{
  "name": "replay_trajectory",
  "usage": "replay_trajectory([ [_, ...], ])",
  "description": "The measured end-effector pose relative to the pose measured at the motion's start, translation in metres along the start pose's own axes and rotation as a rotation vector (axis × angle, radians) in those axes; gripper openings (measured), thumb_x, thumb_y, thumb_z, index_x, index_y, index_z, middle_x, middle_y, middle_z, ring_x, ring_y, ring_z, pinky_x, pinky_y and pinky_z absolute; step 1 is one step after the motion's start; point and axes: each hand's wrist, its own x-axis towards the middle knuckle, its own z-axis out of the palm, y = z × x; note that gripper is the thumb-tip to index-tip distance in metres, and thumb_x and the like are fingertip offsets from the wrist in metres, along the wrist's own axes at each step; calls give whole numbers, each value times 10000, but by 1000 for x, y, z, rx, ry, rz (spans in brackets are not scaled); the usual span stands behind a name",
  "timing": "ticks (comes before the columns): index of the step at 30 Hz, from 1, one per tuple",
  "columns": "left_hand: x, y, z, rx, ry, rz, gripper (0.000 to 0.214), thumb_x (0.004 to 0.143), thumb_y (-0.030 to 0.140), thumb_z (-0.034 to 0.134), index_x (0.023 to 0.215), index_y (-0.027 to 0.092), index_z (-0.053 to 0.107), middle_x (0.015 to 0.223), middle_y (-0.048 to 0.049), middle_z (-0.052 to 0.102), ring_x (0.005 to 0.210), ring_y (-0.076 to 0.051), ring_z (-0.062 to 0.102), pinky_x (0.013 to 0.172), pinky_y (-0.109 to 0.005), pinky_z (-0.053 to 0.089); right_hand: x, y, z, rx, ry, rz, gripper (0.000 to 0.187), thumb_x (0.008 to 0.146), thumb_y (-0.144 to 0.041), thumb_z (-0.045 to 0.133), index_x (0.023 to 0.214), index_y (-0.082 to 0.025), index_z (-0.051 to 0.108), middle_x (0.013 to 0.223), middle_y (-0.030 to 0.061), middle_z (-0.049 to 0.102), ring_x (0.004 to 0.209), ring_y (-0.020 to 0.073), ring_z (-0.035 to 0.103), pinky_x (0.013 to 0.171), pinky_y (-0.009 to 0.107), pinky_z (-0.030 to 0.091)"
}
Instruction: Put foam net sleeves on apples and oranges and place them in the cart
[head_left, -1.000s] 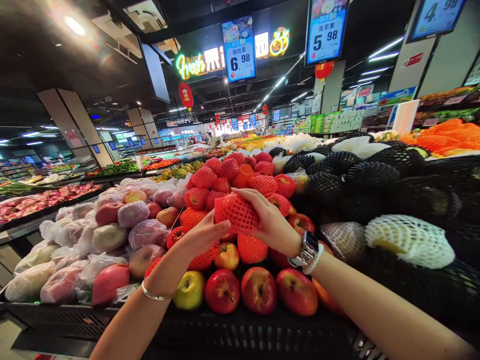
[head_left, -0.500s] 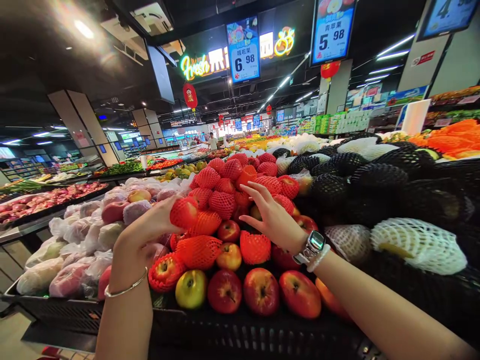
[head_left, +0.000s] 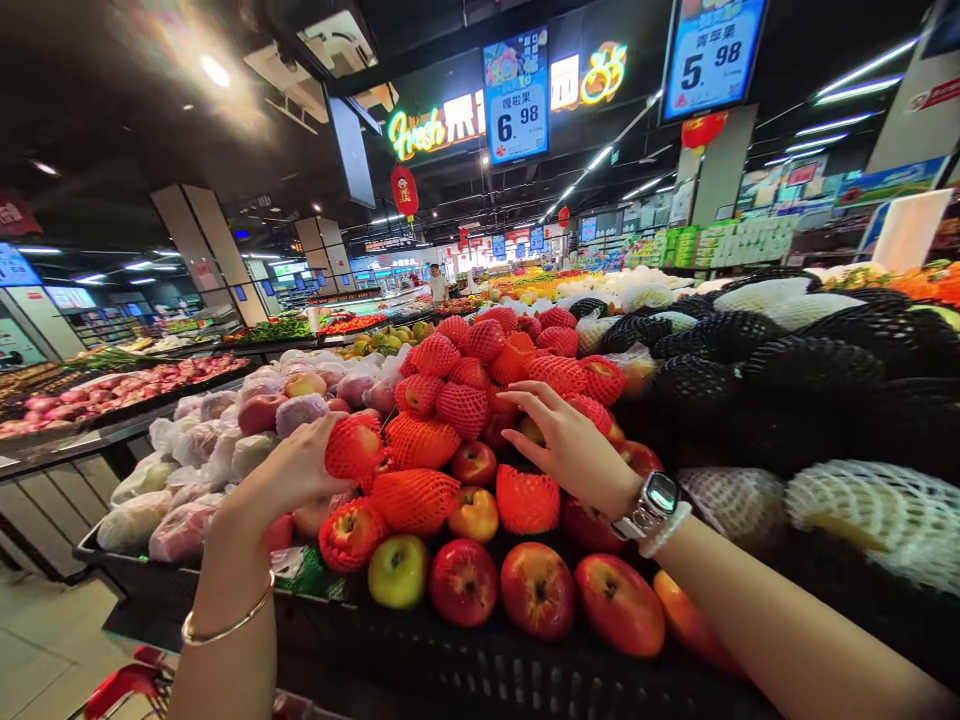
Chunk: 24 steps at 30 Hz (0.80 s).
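My left hand (head_left: 296,465), with a bangle on its wrist, is closed around an apple in a red foam net (head_left: 354,447), at the left side of the apple pile. Its fingertips are mostly hidden behind the fruit. My right hand (head_left: 574,440), wearing a watch (head_left: 657,497), hovers over the pile with fingers spread and nothing in them. Below it lie a netted apple (head_left: 527,500) and a bare red-yellow apple (head_left: 473,514). Along the front are a green apple (head_left: 398,571) and several red apples (head_left: 463,582).
Plastic-wrapped fruit (head_left: 191,530) fills the crate's left side. Fruit in black nets (head_left: 694,395) and a white net (head_left: 874,510) lies to the right. The black crate's rim (head_left: 420,635) runs along the front. A red shopping cart part (head_left: 127,690) shows at lower left.
The view has turned left, so the display sits further right. My left hand has moved slightly left and away from the pile with the netted apple. My right hand stays spread above the apples.
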Motion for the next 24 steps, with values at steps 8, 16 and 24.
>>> replay_trajectory([
  [8,13,-21,34,-378,-240,108,782,669,371,707,1353,202,366,1356,-85,490,1331,-288,384,1158,-454,264,-3,-3,4,-17,-177,18,311,902,-238,559,1206,-172,554,1236,99,556,1065,248,591,962,440,484],
  [16,21,-14,16,-299,-323,210,838,624,327,773,1348,143,393,1396,-147,440,1341,-341,362,1155,-499,271,-5,-7,3,-46,-226,4,287,909,-259,549,1180,-169,577,1242,111,546,1068,251,590,972,439,476],
  [24,1,-23,9,-361,-335,138,1061,646,423,783,1476,171,174,1575,-136,159,1451,-298,151,1206,-457,105,-6,-7,2,-35,-239,15,288,914,-280,543,1175,-166,585,1235,105,549,1063,252,585,971,440,471],
])
